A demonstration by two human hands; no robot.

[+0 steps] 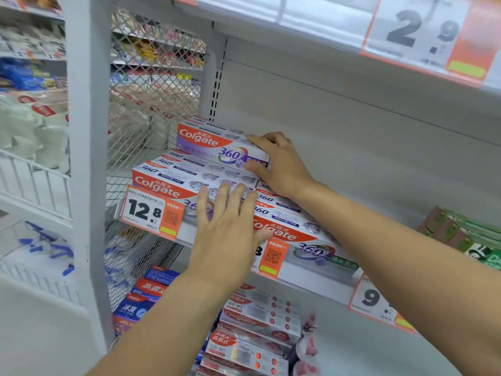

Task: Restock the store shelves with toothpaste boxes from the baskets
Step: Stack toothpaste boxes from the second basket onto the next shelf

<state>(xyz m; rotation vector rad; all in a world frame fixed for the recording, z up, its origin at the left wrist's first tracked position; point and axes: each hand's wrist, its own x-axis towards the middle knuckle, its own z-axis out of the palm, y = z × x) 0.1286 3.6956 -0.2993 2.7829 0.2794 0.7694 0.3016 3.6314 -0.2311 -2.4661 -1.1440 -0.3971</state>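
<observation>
Far left — wire baskets (35,183) of pale packaged goods, blurred, behind a grey upright post (84,158) and a mesh side panel (151,90).

Middle shelf (306,283), left end: price tag 12.8 (151,211) clipped on the front rail. Behind it, a row of purple-and-white Colgate 360 toothpaste boxes (173,175) lying flat, with one top box (217,143) stacked on them.

Left hand (227,234): fingers straight and spread, palm flat against the front of the lower boxes, holding nothing.

Right hand (279,164): grips the right end of the top box, thumb at its front face, fingers over its top.

Right of the hands — a second stack of Colgate 360 boxes (287,232), partly under the right forearm; orange QR tag (272,256) below.

Lower shelf: red-and-white Colgate boxes (257,321), blue boxes (151,297) to their left.

Far right: price tag 9 (376,299); green boxes (466,234); overhead tag 2.9 (423,31).
</observation>
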